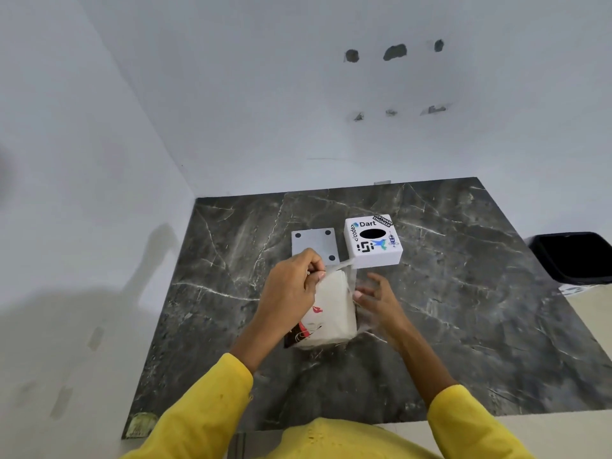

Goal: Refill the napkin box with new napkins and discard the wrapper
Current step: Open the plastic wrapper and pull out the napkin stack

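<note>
A pack of white napkins (pixel 331 309) in a clear plastic wrapper with red print lies on the dark marble counter (pixel 463 309). My left hand (pixel 291 289) pinches the wrapper's torn top edge (pixel 341 265) and pulls it up. My right hand (pixel 377 299) rests against the pack's right side, fingers spread on the loose plastic. Behind them stands the white napkin box (pixel 372 241), covered in stickers, with a dark oval opening on top. Its flat white base plate (pixel 314 243) with dark corner dots lies to the left of the box.
A black bin (pixel 573 256) stands off the counter's right edge. White walls close the counter on the left and at the back. My yellow sleeves cross the near edge.
</note>
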